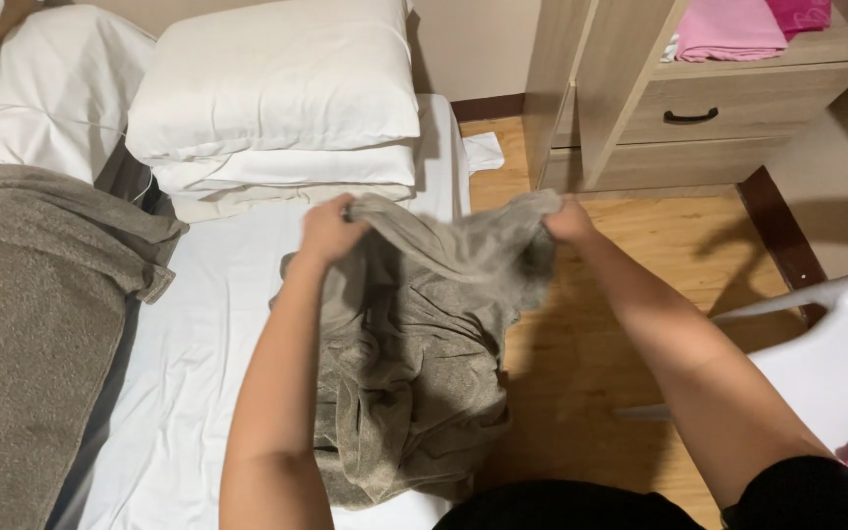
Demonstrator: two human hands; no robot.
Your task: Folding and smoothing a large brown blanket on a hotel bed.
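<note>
Right now we are holding a grey blanket (414, 363) up by its top edge, in the middle of the frame. Our left hand (331, 228) is closed on one bunched corner, and our right hand (569, 222) is closed on the other, with the edge stretching slack between them. The rest of the cloth is hanging down in loose folds, its lower part lying crumpled on the white bed sheet (198, 344) at the bottom centre, right at the bed's edge beside the wooden floor (591, 344).

We judge that we are in the spreading-out stage: the corners are found, but the cloth is not yet flat or squared. The next move, as we see it, calls for pulling the hands wider apart and lifting, so the folds drop free of the bed.

Around us, stacked white pillows (277, 98) are sitting at the upper centre, and a second grey blanket (31, 324) is lying flat along the left side. At the upper right, a wooden drawer unit (718, 118) is carrying folded pink cloth (738, 27). A white plastic chair (836, 353) is showing at the right edge. We are seeing no packages, labels or signs anywhere.
</note>
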